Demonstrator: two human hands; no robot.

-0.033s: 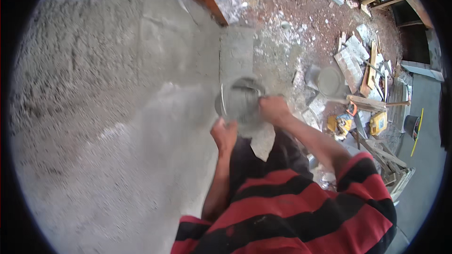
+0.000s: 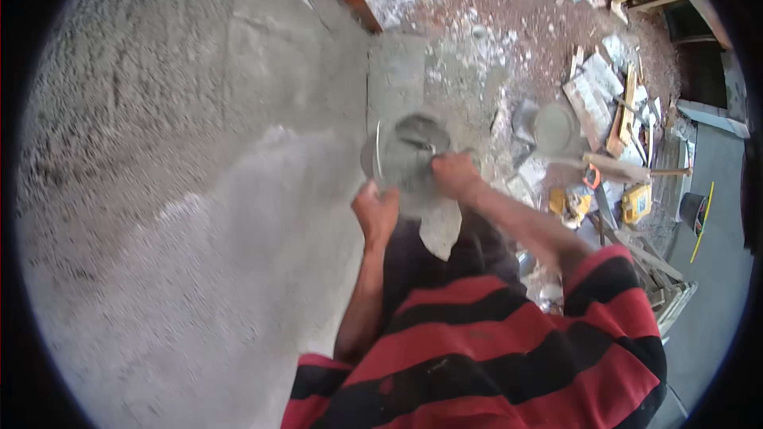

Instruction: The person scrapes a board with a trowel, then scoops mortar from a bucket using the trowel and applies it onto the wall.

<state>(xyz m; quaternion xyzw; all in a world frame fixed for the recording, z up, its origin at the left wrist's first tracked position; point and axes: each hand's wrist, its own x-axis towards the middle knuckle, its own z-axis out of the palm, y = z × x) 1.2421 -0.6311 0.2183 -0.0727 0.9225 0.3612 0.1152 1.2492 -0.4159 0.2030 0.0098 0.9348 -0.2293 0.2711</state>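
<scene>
A round grey bucket (image 2: 368, 160) is in front of the person's dark trousers (image 2: 493, 250), with a thin pale arc along its left side and a blurred dark shape inside. The bare left hand (image 2: 376, 213) is at the bucket's near left edge, thumb raised; I cannot tell whether it grips the rim. The bare right hand (image 2: 455, 175) is curled into a fist at the bucket's right side (blur hides what, if anything, is within it). Rough grey cement surface (image 2: 143, 191) spreads to the left. To the right, a second round grey container (image 2: 555, 129) stands near scattered boards (image 2: 588, 111), an orange-handled saw (image 2: 591, 176) and a yellow plastic jug (image 2: 636, 204).
</scene>
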